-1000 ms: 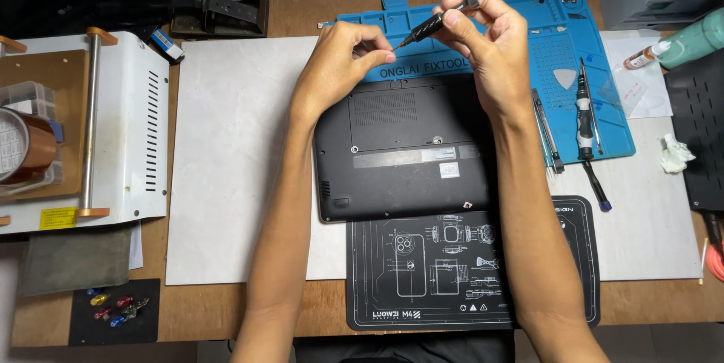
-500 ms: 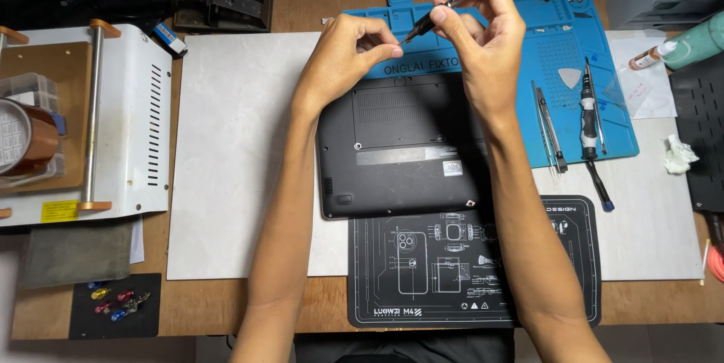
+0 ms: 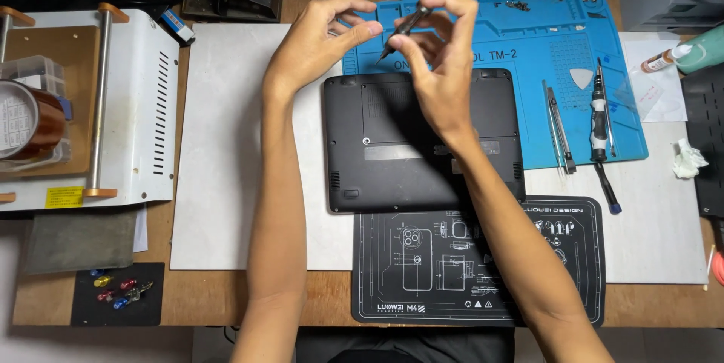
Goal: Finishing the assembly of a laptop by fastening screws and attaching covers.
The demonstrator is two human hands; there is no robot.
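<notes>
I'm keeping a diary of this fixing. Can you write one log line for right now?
left hand: pinches screwdriver tip | right hand: holds screwdriver | laptop: bottom up, under hands | blue mat: tools on it

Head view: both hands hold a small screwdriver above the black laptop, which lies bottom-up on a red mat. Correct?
Not quite. The mat is blue, not red, as the head view shows. The rest holds: the left hand and right hand hold a small screwdriver above the black laptop, which lies bottom-up.
</notes>
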